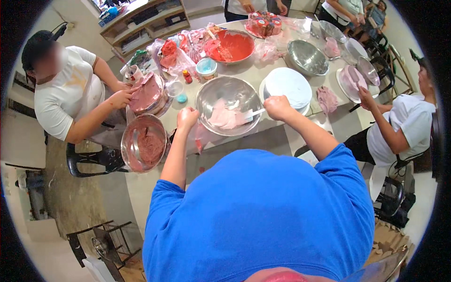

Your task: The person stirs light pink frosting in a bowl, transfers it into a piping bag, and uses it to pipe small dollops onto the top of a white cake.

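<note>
A large stainless steel mixing bowl (227, 86) stands at the table's near edge, holding pale pink frosting (223, 115). My left hand (187, 118) is curled at the bowl's left rim and appears to grip it. In my right hand (279, 108) is the handle of a white spatula (254, 113), whose blade rests in the frosting. Just behind that hand sits a round cake (289, 86) covered in white icing, on a white board. A small pot of blue colouring (181, 98) and a red-capped small bottle (187, 76) stand left of the bowl.
At left, a person works on a brown-frosted cake (149, 93) above a bowl of brown frosting (146, 146). Behind lie a red-frosting bowl (241, 42), a tilted steel bowl (307, 58) and a decorated red cake (263, 25). Another person at right handles a pink-frosted cake (348, 79).
</note>
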Available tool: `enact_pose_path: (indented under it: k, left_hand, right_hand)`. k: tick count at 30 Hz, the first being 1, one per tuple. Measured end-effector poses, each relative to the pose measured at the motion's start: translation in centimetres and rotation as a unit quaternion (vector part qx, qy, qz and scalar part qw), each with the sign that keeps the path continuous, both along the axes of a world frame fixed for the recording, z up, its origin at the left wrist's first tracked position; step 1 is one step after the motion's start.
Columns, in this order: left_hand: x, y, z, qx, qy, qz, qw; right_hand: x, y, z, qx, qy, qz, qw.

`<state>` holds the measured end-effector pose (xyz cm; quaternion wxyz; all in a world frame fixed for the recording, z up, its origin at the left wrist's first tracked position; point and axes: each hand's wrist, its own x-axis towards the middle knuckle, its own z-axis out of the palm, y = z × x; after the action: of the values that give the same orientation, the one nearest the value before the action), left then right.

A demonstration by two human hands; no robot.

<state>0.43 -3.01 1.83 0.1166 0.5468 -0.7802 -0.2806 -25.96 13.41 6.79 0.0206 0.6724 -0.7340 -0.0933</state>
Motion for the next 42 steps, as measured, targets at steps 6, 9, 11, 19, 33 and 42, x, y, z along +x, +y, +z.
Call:
enact_pose_path:
  k: [6, 9, 11, 19, 33, 42]
  left_hand:
    - [-0.5, 0.5, -0.2, -0.013, 0.0, -0.012, 1.0]
    - [-1.0, 1.1, -0.1, -0.032, -0.001, -0.029, 0.999]
    - [-0.8, 1.5, 0.3, -0.051, -0.013, -0.034, 0.998]
    - [-0.5, 1.4, -0.1, -0.065, -0.035, -0.008, 0.997]
    - [3.7, -0.4, 3.0, -0.014, -0.012, -0.025, 1.0]
    - [4.7, 0.8, 11.2, 0.058, 0.282, -0.047, 0.956]
  right_hand:
    - [1.4, -1.8, -2.8, 0.106, -0.136, -0.052, 0.984]
    - [2.3, -2.1, -3.5, 0.085, -0.15, -0.046, 0.984]
    - [3.6, -2.2, -1.3, 0.09, -0.122, -0.038, 0.988]
    - [3.3, -2.4, 3.1, -0.089, 0.051, 0.134, 0.986]
    - [0.4, -0.8, -0.9, -0.021, -0.015, 0.066, 0.997]
    - [2.3, -4.4, 0.3, -0.07, -0.333, 0.118, 0.933]
